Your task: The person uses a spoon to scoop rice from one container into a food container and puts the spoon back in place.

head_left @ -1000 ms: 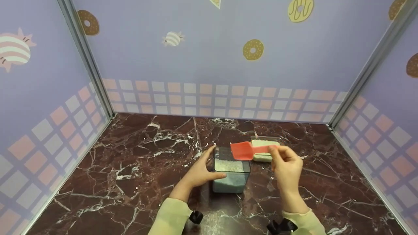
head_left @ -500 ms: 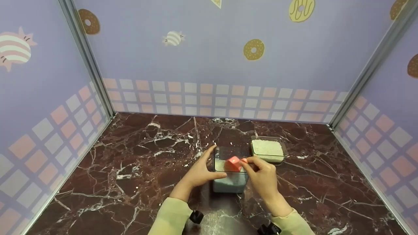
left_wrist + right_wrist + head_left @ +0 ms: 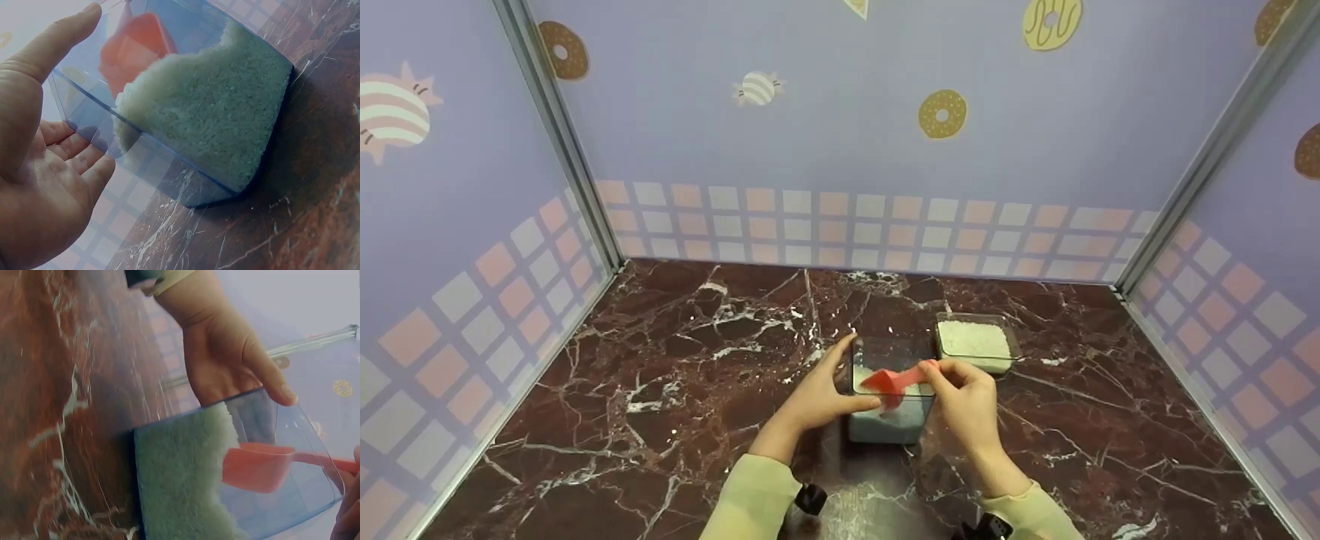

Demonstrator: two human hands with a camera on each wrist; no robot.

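Note:
A clear bluish plastic container [image 3: 889, 426] stands on the table, partly filled with white rice [image 3: 208, 101]. My left hand [image 3: 817, 397] holds its left side, thumb along the near wall and fingers on the far left side. In the right wrist view, the left hand's thumb lies against the wall. My right hand [image 3: 969, 405] pinches the handle of a red scoop [image 3: 889, 381]. The scoop's head is inside the container, tilted and touching the rice, as the right wrist view shows the scoop [image 3: 256, 467]. The right fingers are mostly cut off there.
Behind and to the right stands a shallow clear box [image 3: 979, 364] with more rice in it. The dark red marbled table [image 3: 697, 375] meets patterned walls at the back and on both sides. Small white specks lie left of the containers.
My right hand has moved left from beside the shallow box, bringing the scoop down into the deep container, where it has tilted. My left hand has stayed on the container.

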